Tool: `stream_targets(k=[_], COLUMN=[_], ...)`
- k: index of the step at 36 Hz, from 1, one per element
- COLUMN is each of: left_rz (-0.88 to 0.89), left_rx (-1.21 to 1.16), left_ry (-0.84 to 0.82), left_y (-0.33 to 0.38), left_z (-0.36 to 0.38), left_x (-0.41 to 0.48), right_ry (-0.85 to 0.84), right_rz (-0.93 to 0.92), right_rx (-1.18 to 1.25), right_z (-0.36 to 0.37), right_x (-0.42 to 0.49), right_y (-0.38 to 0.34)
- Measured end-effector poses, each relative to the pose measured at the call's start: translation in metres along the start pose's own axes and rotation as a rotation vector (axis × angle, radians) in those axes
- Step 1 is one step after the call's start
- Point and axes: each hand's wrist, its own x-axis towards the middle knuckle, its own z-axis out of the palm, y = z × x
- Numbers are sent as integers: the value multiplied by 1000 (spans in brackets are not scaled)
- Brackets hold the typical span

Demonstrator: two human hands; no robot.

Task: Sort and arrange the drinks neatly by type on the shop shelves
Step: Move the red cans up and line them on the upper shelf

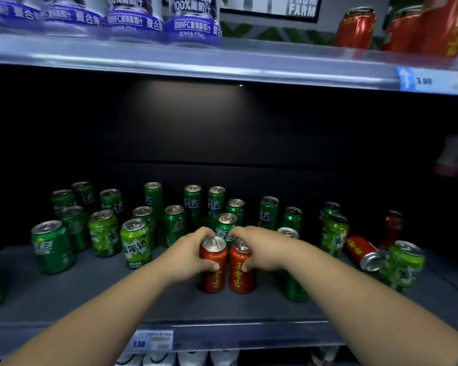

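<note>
Two red cans stand upright side by side near the front middle of the grey shelf (117, 291). My left hand (193, 252) grips the left red can (212, 273) near its top. My right hand (259, 249) grips the right red can (241, 276) the same way. Behind and around them stand several green cans (175, 224), dark green and lighter green mixed. Another red can (361, 250) lies on its side at the right, and one more red can (393, 229) stands upright behind it.
The upper shelf carries purple juice bottles (193, 25) on the left and red cans (356, 29) on the right. Price tags (152, 339) sit on the shelf edges. A green can (402, 262) stands near the front right. White bottle tops (169, 359) show below.
</note>
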Motion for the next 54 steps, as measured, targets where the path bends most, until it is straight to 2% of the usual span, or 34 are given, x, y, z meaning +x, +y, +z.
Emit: stream_targets(k=[4, 9, 18, 22, 30, 41, 47, 54], left_rz=[46, 169, 457, 556, 688, 607, 580, 464], left_rx=[-35, -98, -139, -228, -516, -497, -500, -465], left_ry=[-63, -50, 131, 228, 264, 575, 733, 776], left_y=[4, 35, 148, 200, 303, 378, 379, 359], left_z=[-16, -47, -109, -126, -148, -163, -169, -166], left_x=[1, -4, -29, -38, -37, 15, 55, 97], right_ry=[49, 167, 495, 626, 897, 1095, 1181, 1169], right_rz=[12, -43, -156, -242, -426, -400, -370, -312], right_rx=[78, 157, 152, 336, 617, 752, 713, 745], right_z=[-7, -41, -141, -180, -244, -313, -330, -316], right_x=[-15, -48, -139, -182, -229, -197, -150, -97], right_y=[-2, -5, -13, -7, 16, 48, 60, 71])
